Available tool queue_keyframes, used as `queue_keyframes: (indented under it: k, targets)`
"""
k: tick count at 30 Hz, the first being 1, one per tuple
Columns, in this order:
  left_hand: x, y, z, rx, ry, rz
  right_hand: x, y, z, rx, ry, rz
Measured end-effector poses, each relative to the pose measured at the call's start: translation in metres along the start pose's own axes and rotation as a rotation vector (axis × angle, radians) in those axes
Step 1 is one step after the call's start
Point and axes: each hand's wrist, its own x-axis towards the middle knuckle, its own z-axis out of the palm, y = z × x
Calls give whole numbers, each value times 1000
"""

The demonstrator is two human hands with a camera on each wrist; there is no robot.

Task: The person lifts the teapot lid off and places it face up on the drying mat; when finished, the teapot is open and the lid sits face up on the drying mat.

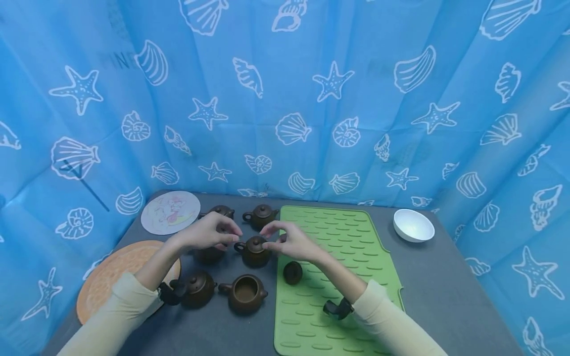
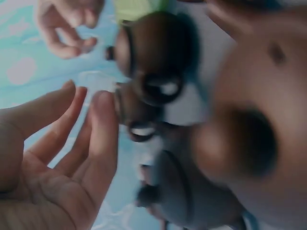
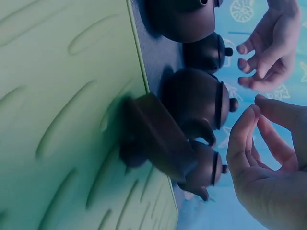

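Note:
Several dark brown clay teapots stand on the grey table. Above and left of the middle lidded teapot (image 1: 255, 254) hovers my left hand (image 1: 209, 231), fingers loosely bent with nothing between them. My right hand (image 1: 291, 242) is at that teapot's right side in the head view, thumb and fingertips close together and holding nothing. In the right wrist view its fingertips are near the knob of the lidded teapot (image 3: 196, 98). A teapot without a lid (image 1: 243, 294) sits in front, its inside showing. One loose lid (image 1: 292, 273) lies upside down on the green mat (image 1: 338, 232).
More lidded teapots stand behind (image 1: 261, 216) and at the front left (image 1: 199, 289), another partly hidden by my left hand. Two round mats, one pale (image 1: 171, 212) and one orange (image 1: 111, 282), lie at left. A white bowl (image 1: 413, 226) is at right. A blue curtain (image 1: 285, 99) hangs behind.

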Motion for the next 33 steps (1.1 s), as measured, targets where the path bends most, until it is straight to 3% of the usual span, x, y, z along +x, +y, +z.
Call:
queue_keyframes:
  k: [7, 15, 33]
  targets:
    - [10, -17, -3, -49, -44, -101, 17, 4, 12, 6, -22, -13]
    - [14, -20, 4, -133, -55, -164, 28, 10, 16, -24, 1, 26]
    - [20, -20, 17, -150, -1, -199, 28, 11, 16, -35, 19, 23]
